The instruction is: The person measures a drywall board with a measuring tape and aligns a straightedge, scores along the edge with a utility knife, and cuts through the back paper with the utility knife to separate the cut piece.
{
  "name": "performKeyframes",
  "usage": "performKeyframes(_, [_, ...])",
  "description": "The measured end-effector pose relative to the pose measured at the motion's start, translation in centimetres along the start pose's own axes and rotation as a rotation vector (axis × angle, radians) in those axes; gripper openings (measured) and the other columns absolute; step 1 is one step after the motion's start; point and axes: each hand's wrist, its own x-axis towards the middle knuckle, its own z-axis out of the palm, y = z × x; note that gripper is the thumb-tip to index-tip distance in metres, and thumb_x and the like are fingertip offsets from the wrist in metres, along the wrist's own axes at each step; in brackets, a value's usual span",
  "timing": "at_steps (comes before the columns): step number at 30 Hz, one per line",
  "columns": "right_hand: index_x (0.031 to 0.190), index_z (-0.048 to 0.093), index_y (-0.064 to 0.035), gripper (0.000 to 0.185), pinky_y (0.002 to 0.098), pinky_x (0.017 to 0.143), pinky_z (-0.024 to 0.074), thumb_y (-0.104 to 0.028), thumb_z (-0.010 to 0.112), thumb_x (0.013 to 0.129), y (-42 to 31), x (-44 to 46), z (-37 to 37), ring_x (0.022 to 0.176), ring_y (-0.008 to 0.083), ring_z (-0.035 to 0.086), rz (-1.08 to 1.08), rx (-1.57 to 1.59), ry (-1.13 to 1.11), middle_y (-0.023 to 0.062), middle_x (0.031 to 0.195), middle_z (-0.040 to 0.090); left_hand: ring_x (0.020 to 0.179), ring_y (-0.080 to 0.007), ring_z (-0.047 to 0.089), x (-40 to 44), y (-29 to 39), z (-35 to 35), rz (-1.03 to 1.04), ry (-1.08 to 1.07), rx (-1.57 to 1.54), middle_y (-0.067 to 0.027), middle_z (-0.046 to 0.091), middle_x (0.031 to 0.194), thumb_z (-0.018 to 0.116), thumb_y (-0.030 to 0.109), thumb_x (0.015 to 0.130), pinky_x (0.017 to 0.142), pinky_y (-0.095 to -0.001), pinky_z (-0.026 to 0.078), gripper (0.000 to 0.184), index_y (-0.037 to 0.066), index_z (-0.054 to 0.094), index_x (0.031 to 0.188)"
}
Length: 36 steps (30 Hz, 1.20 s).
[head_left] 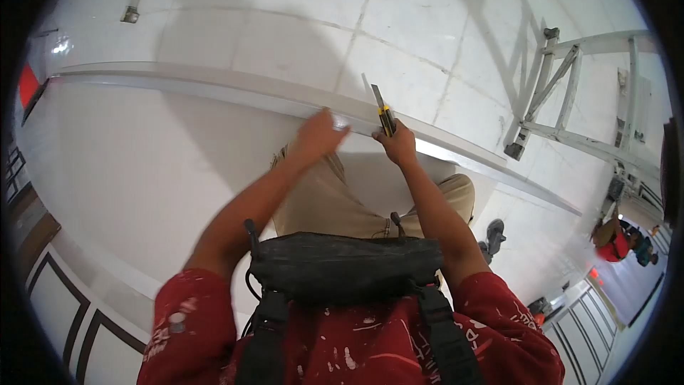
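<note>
Right hand (399, 144): closed round black-and-yellow utility knife (386, 118), blade exposed. Left hand (322, 137): blurred, grip indeterminable, at long pale strip (214, 93).

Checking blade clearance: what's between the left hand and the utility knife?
Head view: only a stretch of the long pale strip separates the left hand from the utility knife.

Two hands (397, 145) (319, 137), one utility knife (385, 118), one chest bag (348, 265) and two bag straps (445, 324) (263, 335) show.

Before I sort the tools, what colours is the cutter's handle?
The cutter's handle is black and yellow, clearest in head view.
</note>
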Motion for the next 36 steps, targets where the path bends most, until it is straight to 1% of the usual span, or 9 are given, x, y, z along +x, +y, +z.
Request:
performKeyframes(8, [0.095,0.058,-0.0014,0.046,0.0529,0.076,0.0499,-0.038,0.08,0.077,1.3,0.0,1.1,0.089,0.045,0.065,-0.101,0.037,0.095,0.0234,0.089,0.068,0.121,-0.04,0.056,4.1,4.4,10.1,-0.138,0.153,-0.02,-0.0273,0.056,0.129,0.08,0.056,0.075,0.099,-0.0453,0.049,0.091,-0.011,0.046,0.126])
performKeyframes(11, [0.095,0.058,-0.0014,0.045,0.0518,0.076,0.0499,-0.039,0.077,0.079,1.1,-0.4,0.3,0.088,0.0452,0.065,-0.091,0.132,0.05,0.0237,0.089,0.068,0.129,-0.042,0.049,2.7,5.8,7.5,-0.182,0.03,-0.059,-0.0303,0.049,0.138,0.078,0.058,0.077,0.104,-0.0448,0.046,0.099,-0.016,0.042,0.133])
performKeyframes(14, [0.095,0.058,-0.0012,0.044,0.0511,0.076,0.0498,-0.039,0.075,0.081,3.2,-0.2,0.5,0.087,0.0449,0.064,-0.156,0.291,0.009,0.0231,0.087,0.067,0.124,-0.0385,0.053,4.0,4.9,10.3,-0.19,0.226,0.173,-0.0256,0.054,0.131,0.081,0.057,0.073,0.101,-0.0438,0.048,0.096,-0.012,0.044,0.129])
performKeyframes(18, [0.098,0.056,0.0009,0.045,0.0488,0.076,0.0485,-0.042,0.066,0.088,2.6,-1.7,-3.4,0.084,0.0418,0.063,-0.119,0.42,-0.08,0.0248,0.085,0.064,0.121,-0.0375,0.055,4.8,4.4,11.0,-0.194,0.18,0.219,-0.025,0.055,0.128,0.082,0.058,0.072,0.098,-0.0423,0.051,0.096,-0.012,0.045,0.127])
performKeyframes(21, [0.099,0.057,0.002,0.048,0.0481,0.078,0.0478,-0.046,0.057,0.096,2.0,-1.7,-5.1,0.086,0.0383,0.063,0.048,0.721,-0.181,0.023,0.084,0.065,0.122,-0.038,0.055,2.2,9.6,7.1,-0.345,0.073,0.077,-0.0266,0.054,0.129,0.083,0.06,0.07,0.098,-0.0429,0.05,0.101,-0.013,0.045,0.128])
performKeyframes(25, [0.121,0.059,0.0017,0.051,0.036,0.061,0.0523,-0.045,0.052,0.1,6.0,-0.5,-4.8,0.061,0.0184,0.062,0.098,0.69,-0.208,0.0117,0.078,0.065,0.122,-0.0394,0.055,3.2,7.7,7.7,-0.279,0.092,0.097,-0.0287,0.053,0.131,0.084,0.062,0.067,0.099,-0.0432,0.05,0.106,-0.015,0.043,0.128])
performKeyframes(29, [0.099,0.061,-0.0019,0.04,0.0331,0.054,0.0492,-0.041,0.05,0.1,7.7,-0.3,-9.9,0.061,0.0152,0.06,0.008,0.523,-0.415,0.0065,0.073,0.061,0.124,-0.0405,0.054,2.4,8.3,7.8,-0.334,0.133,0.051,-0.03,0.053,0.13,0.085,0.064,0.062,0.101,-0.0445,0.048,0.11,-0.014,0.042,0.127])
performKeyframes(34, [0.093,0.065,0.0006,0.055,0.0514,0.074,0.0502,-0.053,0.051,0.097,7.1,0.9,-10.8,0.078,0.0433,0.064,-0.132,0.042,-0.32,0.0241,0.079,0.067,0.126,-0.0384,0.052,2.7,7.8,8.6,-0.322,0.137,0.048,-0.0281,0.05,0.135,0.083,0.065,0.066,0.1,-0.047,0.049,0.111,-0.012,0.039,0.131])
performKeyframes(36, [0.092,0.065,0.0004,0.055,0.0519,0.075,0.0505,-0.052,0.051,0.098,6.8,1.3,-9.7,0.079,0.0433,0.065,-0.216,-0.036,-0.306,0.0232,0.08,0.068,0.126,-0.0377,0.052,2.2,8.4,8.0,-0.334,0.125,0.033,-0.0276,0.05,0.134,0.083,0.064,0.067,0.1,-0.0475,0.049,0.108,-0.012,0.039,0.13])
